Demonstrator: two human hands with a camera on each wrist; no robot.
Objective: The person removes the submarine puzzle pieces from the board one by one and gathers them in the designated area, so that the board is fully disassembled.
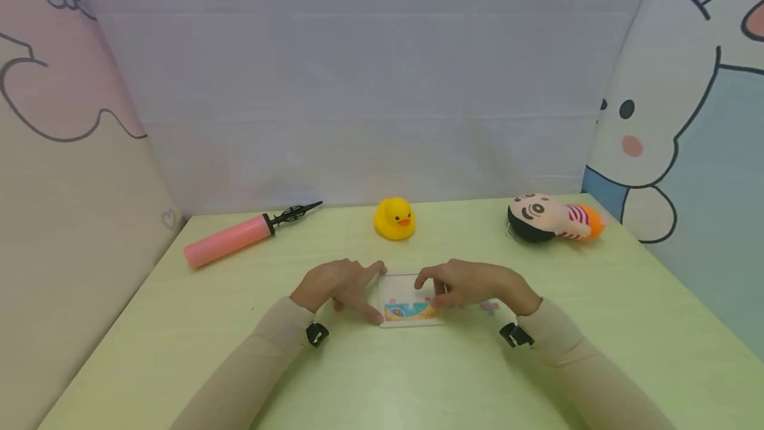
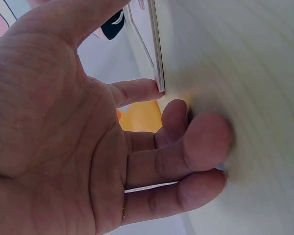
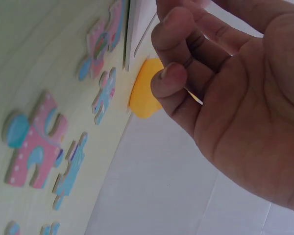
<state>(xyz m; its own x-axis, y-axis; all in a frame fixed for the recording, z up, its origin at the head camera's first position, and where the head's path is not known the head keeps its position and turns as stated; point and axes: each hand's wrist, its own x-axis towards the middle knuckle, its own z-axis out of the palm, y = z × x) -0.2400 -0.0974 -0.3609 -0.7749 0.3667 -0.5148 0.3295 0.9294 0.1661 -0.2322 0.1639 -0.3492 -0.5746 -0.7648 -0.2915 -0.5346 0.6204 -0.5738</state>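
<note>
A jigsaw puzzle board point(image 1: 407, 289) with a raised border lies before me. Colourful fitted pieces point(image 1: 406, 312) fill its lower part, and its upper part is bare white. My left hand point(image 1: 349, 287) spans the board's left edge, thumb at the near corner and index finger at the far one; its other fingers point(image 2: 206, 142) rest loosely bent by the table. Over the board's right side is my right hand point(image 1: 462, 282), its index finger bent above the white area and its thumb touching the right end of the fitted pieces. Loose puzzle pieces point(image 3: 39, 142) lie right of the board.
Behind the board sits a yellow rubber duck point(image 1: 394, 219). A pink hand pump point(image 1: 229, 241) with a black nozzle lies at the back left, and a plush doll point(image 1: 552, 217) at the back right. Printed cloth walls point(image 1: 382, 78) enclose the pale green table point(image 1: 412, 377).
</note>
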